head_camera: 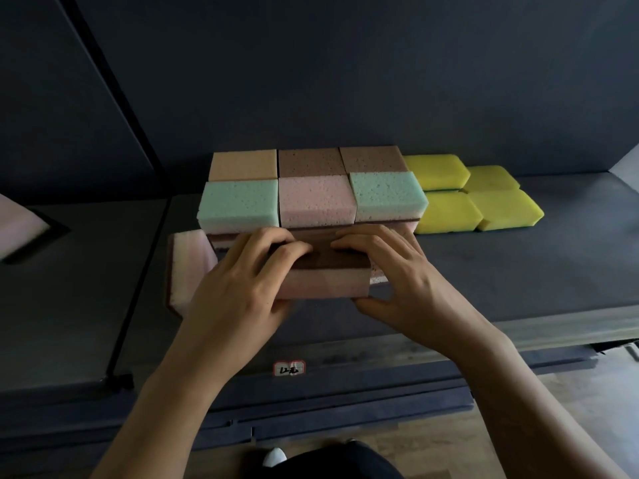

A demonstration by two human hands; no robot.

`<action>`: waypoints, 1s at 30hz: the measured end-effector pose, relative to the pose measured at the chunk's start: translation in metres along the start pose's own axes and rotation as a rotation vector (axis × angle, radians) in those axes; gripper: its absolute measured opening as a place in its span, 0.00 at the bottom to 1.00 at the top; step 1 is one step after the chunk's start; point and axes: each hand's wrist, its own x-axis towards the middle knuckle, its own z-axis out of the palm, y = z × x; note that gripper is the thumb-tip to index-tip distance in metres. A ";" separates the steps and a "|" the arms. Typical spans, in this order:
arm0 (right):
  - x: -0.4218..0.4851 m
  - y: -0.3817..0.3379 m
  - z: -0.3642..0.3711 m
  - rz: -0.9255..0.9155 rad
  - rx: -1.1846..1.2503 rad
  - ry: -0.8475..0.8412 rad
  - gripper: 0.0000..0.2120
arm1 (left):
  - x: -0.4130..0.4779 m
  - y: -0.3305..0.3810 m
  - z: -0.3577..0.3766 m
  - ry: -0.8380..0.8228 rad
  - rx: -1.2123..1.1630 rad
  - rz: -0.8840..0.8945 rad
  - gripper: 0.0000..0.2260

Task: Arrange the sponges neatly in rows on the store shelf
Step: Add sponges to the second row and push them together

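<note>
Centre frame: left hand and right hand clasp pink foam block sponge with brown scourer layer, fingers curled over. Should slide flush against pastel sponge stack, edges squared.

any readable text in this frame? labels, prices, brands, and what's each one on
Red-bordered white tag on the front edge of the shelf: dark handwritten marks, too blurred to read.
Stacked sponges, yellow sponges and the held sponge gripped by the left hand and right hand: no print or brand visible.
</note>
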 end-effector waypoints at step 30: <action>-0.013 0.039 0.005 0.161 -0.259 0.062 0.31 | 0.003 -0.004 0.018 -0.010 0.057 -0.041 0.26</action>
